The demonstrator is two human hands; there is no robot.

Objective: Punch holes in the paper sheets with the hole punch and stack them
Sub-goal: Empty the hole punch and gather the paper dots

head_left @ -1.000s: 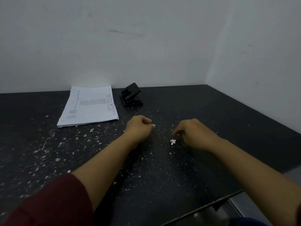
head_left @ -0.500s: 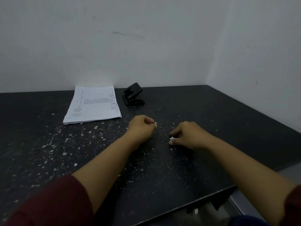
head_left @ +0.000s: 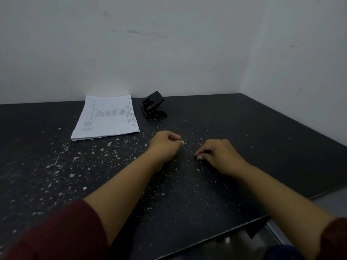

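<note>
Both hands low on dark speckled tabletop [head_left: 244, 128], paper stack and punch at far edge.

Left hand [head_left: 165, 146] curled in a loose fist, thumb against forefinger; whether it pinches anything, cannot tell. Right hand [head_left: 217, 153] curled, fingertips pressed down to the tabletop; contents under them hidden. Stack of printed paper sheets [head_left: 107, 117] lies flat, far left, near the wall. Black hole punch [head_left: 154, 107] stands just right of the stack, lever raised, untouched. Hands close together, well apart from both.

print on paper stack [head_left: 107, 117]: too small to read
right hand [head_left: 217, 154] fingertips: contents hidden
sleeves [head_left: 56, 233]: cut off by edge
</note>
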